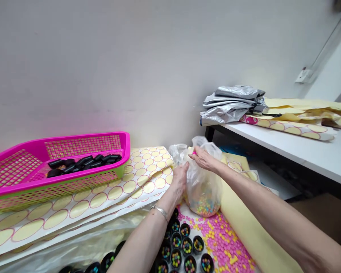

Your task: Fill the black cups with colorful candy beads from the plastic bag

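Plastic bag [202,185] gripped between left hand [179,179] and right hand [205,159].

Just right of centre in the frame, you have a clear plastic bag [202,182] standing upright, its lower part bulging with small multicoloured candy beads [204,204]. The film is thin and crinkled, and its gathered mouth rises toward the wall. Your right hand [204,159] pinches the bag's upper edge, while your left hand [179,181] presses against its left side. Its base rests on a pink sheet strewn with similar beads.
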`<action>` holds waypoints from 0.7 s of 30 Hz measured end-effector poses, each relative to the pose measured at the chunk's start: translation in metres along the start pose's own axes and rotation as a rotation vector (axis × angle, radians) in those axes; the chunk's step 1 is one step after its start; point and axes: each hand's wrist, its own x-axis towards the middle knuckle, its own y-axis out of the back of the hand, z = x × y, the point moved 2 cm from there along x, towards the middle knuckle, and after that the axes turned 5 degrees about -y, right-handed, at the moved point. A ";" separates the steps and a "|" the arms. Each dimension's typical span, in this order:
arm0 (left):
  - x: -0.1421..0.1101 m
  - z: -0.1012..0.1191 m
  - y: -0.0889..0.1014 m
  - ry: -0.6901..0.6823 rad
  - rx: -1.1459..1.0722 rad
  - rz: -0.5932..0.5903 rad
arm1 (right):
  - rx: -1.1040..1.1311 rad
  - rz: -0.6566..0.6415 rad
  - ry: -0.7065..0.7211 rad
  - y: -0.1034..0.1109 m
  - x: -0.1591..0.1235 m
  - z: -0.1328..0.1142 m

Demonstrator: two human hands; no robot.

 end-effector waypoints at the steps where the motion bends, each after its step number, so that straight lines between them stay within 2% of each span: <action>1: -0.002 0.002 0.001 0.001 0.009 0.004 | -0.004 -0.090 -0.061 -0.002 0.002 0.002; 4: -0.007 0.011 0.005 0.011 0.042 0.012 | -0.052 -0.208 -0.123 0.000 0.009 0.007; 8: -0.008 0.022 0.007 0.059 0.043 0.017 | -0.110 -0.254 -0.140 0.015 0.008 0.011; 11: -0.001 0.027 0.004 0.096 0.035 0.005 | -0.040 -0.265 -0.095 0.029 -0.002 0.008; 13: 0.006 0.029 0.003 0.060 0.040 0.052 | -0.021 -0.378 -0.096 0.030 -0.009 0.008; 15: 0.013 0.033 0.005 -0.029 0.040 0.132 | -0.095 -0.535 -0.124 0.022 -0.014 0.009; 17: 0.016 0.038 0.007 -0.120 0.043 0.188 | -0.179 -0.628 -0.118 0.009 -0.016 0.009; 19: 0.012 0.042 0.009 -0.182 0.070 0.183 | -0.197 -0.644 -0.086 -0.007 -0.014 0.007; 21: 0.003 0.046 0.010 -0.216 0.109 0.124 | -0.207 -0.612 -0.047 -0.022 -0.010 0.002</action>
